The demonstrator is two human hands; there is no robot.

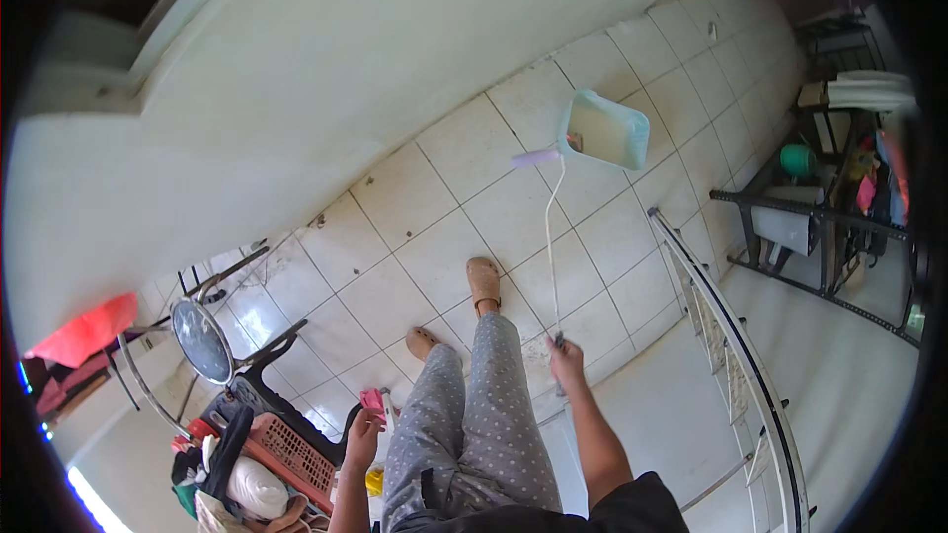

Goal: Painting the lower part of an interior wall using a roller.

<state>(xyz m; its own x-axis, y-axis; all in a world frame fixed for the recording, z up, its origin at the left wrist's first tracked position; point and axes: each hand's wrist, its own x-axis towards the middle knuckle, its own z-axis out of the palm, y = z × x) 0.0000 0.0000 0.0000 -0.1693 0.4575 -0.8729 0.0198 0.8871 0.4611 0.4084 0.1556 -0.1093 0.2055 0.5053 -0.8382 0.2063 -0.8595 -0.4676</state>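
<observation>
My right hand point(567, 363) is closed around the dark handle of a paint roller point(551, 237). The tool's long, thin pale rod runs forward from my fist and bends near its far end. There the lilac roller sleeve point(536, 158) hangs just left of a light blue plastic tub point(640, 143). Pale liquid lies in the tub, with a small dark item at its left side. My left hand point(362, 437) is beside my left thigh, fingers loosely bent and nothing visible in them. A pink object with a white stick-like part point(372, 400) shows just beyond it; contact is unclear.
A pale wall point(326, 69) borders the tiled floor point(434, 247) on the far left. Chairs, including one with a round seat point(201, 339), and a reddish basket point(286, 449) stand left. A curved railing point(731, 321) runs along the right, before a dark metal rack point(829, 207).
</observation>
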